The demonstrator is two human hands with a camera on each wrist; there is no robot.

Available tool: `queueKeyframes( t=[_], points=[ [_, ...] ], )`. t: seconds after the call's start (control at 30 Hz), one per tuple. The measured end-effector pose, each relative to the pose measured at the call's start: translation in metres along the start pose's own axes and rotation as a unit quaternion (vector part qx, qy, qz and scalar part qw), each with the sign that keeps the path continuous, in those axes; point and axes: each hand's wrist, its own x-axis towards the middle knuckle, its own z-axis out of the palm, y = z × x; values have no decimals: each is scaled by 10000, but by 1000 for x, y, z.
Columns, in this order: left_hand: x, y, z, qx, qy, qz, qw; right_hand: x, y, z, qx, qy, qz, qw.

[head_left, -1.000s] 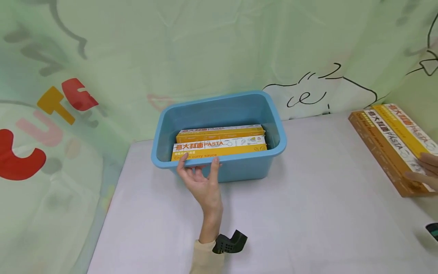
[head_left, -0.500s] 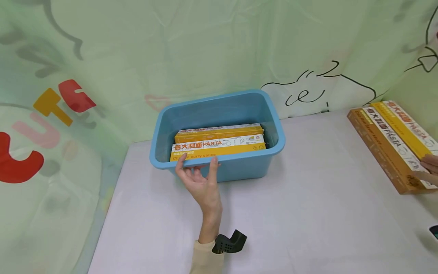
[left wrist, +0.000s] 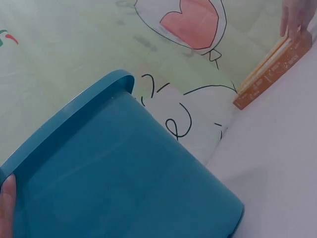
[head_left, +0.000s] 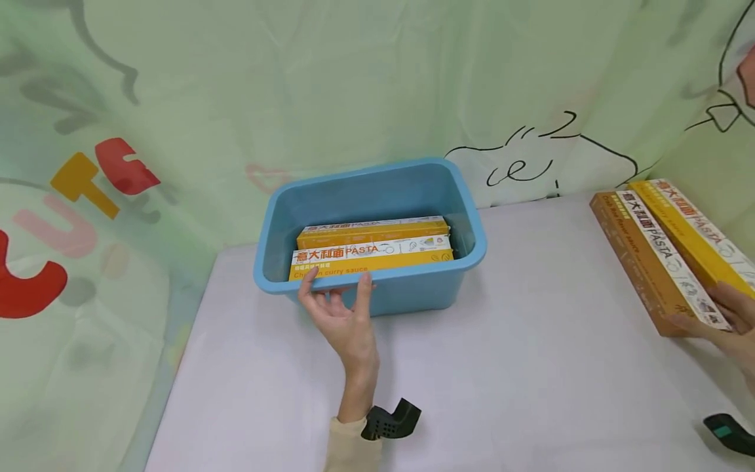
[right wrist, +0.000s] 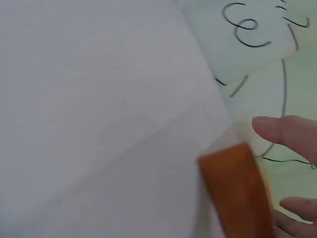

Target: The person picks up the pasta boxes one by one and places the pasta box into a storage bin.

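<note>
A light blue plastic bin [head_left: 377,172] sits on the table with two yellow pasta boxes [head_left: 377,257] inside, lying on their long sides. My left hand [head_left: 345,328] holds its front rim, a fingertip and the thumb reaching up to the edge. At the far right, my right hand [head_left: 722,321] grips the near end of a brown pasta box [head_left: 643,269], thumb across the top and fingers along its right side. That box lies beside a yellow pasta box [head_left: 696,229]. In the right wrist view the brown box's end [right wrist: 235,183] looks blurred beside the thumb.
A white cloth covers the table [head_left: 501,367]. Behind and to both sides hangs a green printed curtain [head_left: 354,85], close behind the bin. Black wrist devices are worn on both arms.
My right hand has come further into view at the right, and the brown box's near end has shifted left, away from the yellow box. My left hand stays on the bin's rim.
</note>
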Motion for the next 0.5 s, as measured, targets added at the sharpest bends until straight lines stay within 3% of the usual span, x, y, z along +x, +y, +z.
queueKeyframes(
  t=[0.1,0.23,0.4,0.5],
  points=[
    [0,1,-2,19,21,-10,10000,-19,-13,12,-562,24,-36,9984],
    [0,2,-3,38,32,-2,10000,-23,-25,18,-1238,36,-33,9923],
    [1,1,-2,-22,70,-8,10000,-14,-29,24,-1538,109,-161,9879],
    [0,2,-1,-102,58,-18,9999,-11,-31,27,-1478,197,-22,9888]
  ],
)
